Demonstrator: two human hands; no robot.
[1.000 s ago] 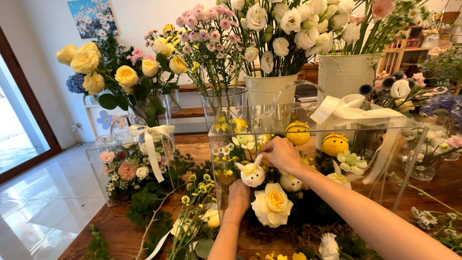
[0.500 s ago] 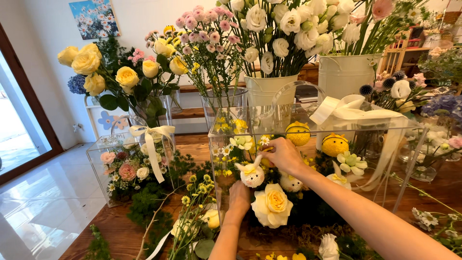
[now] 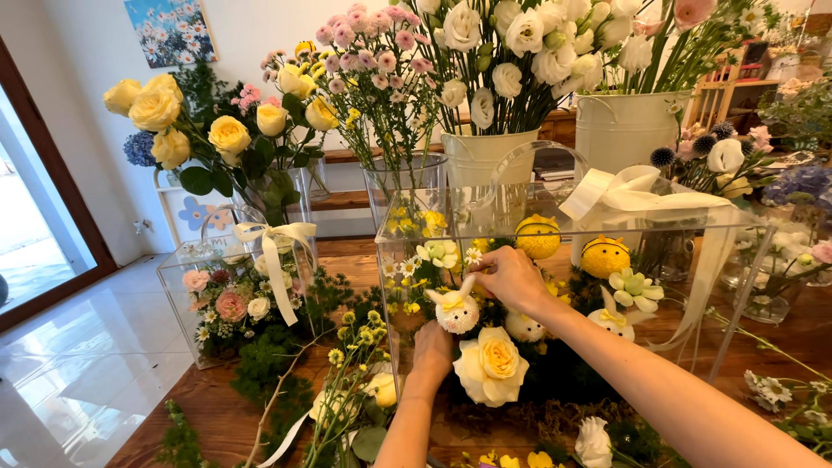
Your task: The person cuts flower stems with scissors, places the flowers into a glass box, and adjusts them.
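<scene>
A wooden table (image 3: 217, 416) carries two clear boxes (image 3: 186, 286), vases (image 3: 403, 186) and loose stems (image 3: 347, 390).

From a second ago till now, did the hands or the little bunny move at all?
Hardly. The right hand stays reaching into the clear box among the small flowers, just behind the white bunny. The left hand stays low in front, under the bunny and beside the big cream rose. Nothing was picked up or let go. The bunny, rose and yellow bee balls kept their places.

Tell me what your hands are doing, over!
Right hand pinching small flowers in clear box. Left hand under bunny decoration. Yellow rose close beside.
</scene>
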